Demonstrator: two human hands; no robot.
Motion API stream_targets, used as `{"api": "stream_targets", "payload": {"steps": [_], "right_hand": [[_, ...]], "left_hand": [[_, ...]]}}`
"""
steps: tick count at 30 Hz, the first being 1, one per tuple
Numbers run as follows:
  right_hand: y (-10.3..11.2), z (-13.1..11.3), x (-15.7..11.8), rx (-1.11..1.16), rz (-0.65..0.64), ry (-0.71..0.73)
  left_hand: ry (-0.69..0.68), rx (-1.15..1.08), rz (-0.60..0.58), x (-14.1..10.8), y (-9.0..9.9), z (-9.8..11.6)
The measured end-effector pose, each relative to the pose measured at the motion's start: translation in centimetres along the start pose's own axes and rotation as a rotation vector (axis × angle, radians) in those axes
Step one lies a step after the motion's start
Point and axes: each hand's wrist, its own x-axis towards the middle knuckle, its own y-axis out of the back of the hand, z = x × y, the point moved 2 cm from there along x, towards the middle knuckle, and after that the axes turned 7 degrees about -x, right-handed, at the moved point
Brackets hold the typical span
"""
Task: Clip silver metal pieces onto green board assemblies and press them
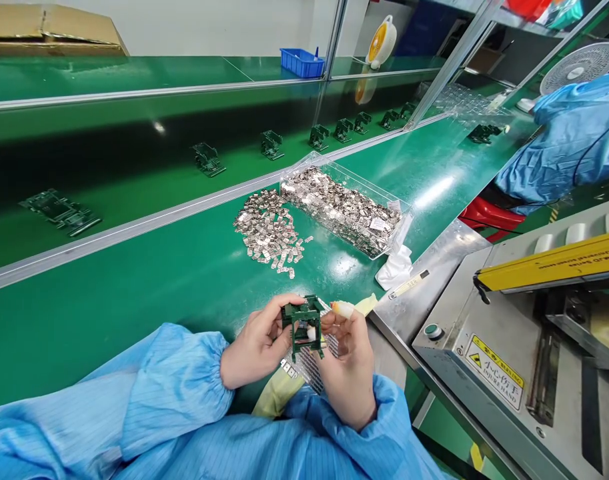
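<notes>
A dark green plastic frame (307,327) is held up near the table's front edge. My left hand (259,343) grips its left side between thumb and fingers. On the frame's right side, the fingers of my right hand (349,360) are bent against it, and one finger wears a pale cover with an orange tip. Beneath the hands lies a ridged clear tray (309,370) with a few small metal pieces at its left edge. Farther off, a pile of small metal pieces (269,230) sits beside a clear plastic box (344,203) full of similar pieces.
Several green frames (209,160) stand on the belt (134,173) beyond the metal rail. A white cloth (395,268) and a cutter (409,285) lie right of the box. A machine (489,353) stands at right; a blue-sleeved person (574,140) is beyond.
</notes>
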Motion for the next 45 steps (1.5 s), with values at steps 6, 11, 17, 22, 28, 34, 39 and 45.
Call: {"api": "stream_targets", "payload": {"steps": [6,11,17,22,28,34,39,45], "right_hand": [[-0.5,-0.5,0.5,0.219,-0.074,-0.145],[-0.8,-0.8,0.8,0.290,-0.061,-0.167],[-1.4,-0.1,0.4,0.337,0.028,-0.197],[-1.4,-0.4,-0.2,0.348,0.006,-0.147],[-0.7,-1.3,-0.4,0.135,-0.065,0.001],[-1.1,-1.5,-0.5,0.128,0.024,0.010],[-1.7,-1.5,-0.2,0.283,0.030,-0.098],[-2.1,-1.6,0.0,0.455,0.012,-0.258]], "left_hand": [[0.028,-0.018,0.033,-0.4,-0.2,-0.1],[0.051,-0.055,0.041,-0.6,-0.4,-0.2],[0.047,-0.064,0.051,-0.7,-0.6,-0.3],[0.064,-0.065,0.038,-0.8,-0.6,-0.1],[0.004,0.025,0.033,-0.7,-0.7,0.5],[-0.055,0.053,0.001,-0.7,-0.8,0.8],[-0.036,0.048,0.038,-0.8,-0.7,0.6],[0.007,-0.028,0.102,-0.9,-0.6,0.2]]}}
